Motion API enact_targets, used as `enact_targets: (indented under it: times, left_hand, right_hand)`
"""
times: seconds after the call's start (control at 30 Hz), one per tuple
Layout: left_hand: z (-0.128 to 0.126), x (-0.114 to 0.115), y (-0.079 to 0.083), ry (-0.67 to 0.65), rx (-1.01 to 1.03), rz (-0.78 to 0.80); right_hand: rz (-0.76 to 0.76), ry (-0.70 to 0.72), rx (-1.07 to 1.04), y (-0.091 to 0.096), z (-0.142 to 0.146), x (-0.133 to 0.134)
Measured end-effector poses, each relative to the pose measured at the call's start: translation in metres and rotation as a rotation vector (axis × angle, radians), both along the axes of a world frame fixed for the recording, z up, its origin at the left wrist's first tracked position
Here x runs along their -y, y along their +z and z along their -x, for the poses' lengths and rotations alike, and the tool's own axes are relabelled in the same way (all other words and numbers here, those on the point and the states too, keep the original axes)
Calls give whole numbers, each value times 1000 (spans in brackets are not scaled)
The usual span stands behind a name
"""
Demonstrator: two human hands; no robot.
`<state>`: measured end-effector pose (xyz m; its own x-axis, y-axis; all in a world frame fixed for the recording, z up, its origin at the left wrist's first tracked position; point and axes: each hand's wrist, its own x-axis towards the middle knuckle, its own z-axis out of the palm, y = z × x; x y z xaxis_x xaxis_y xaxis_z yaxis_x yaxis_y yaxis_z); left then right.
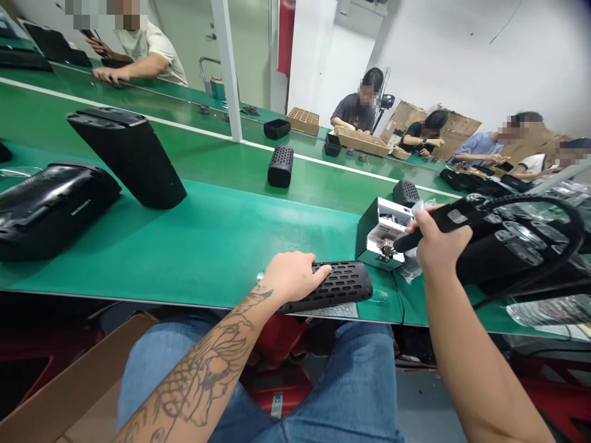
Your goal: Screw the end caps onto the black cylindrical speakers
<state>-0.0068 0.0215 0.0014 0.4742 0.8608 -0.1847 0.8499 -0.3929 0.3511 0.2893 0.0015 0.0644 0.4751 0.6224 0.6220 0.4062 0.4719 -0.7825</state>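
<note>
My left hand (293,277) is wrapped over one end of a black perforated casing (345,284), which lies near the front edge of the green table on a piece of clear bubble wrap (339,309). Its fingertips are partly hidden behind the casing. In my right hand (441,243) is a black electric screwdriver (455,218) with a cable at its back end. The tool's tip points left into the front of a black and silver screw feeder (379,234); whether it touches a screw is too small to tell.
Large black housings (132,157) stand and lie on the left. More black parts (498,252) and a coiled cable (579,221) crowd the right. A perforated casing (281,166) stands on the green belt (207,144) ahead. A white post (228,74) rises there. Several people work across it.
</note>
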Motion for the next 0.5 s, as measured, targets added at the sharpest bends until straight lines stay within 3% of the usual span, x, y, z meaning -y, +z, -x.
enact_targets:
  times: [0.13, 0.23, 0.33, 0.43, 0.5]
  left_hand:
    - [0, 0, 0, 1, 6, 0]
    - [1, 0, 0, 7, 18, -1]
    - [3, -1, 0, 24, 42, 10]
    - [6, -3, -2, 10, 115, 34]
    - [8, -5, -4, -12, 170, 48]
  right_hand:
    - [-53, -1, -67, -28, -33, -22]
    - [-61, 37, -108, -32, -37, -20]
    - [-44, 70, -132, -17, -26, -4]
    - [-45, 134, -148, 9, 3, 25]
    - [-59, 305, -162, 26, 31, 47]
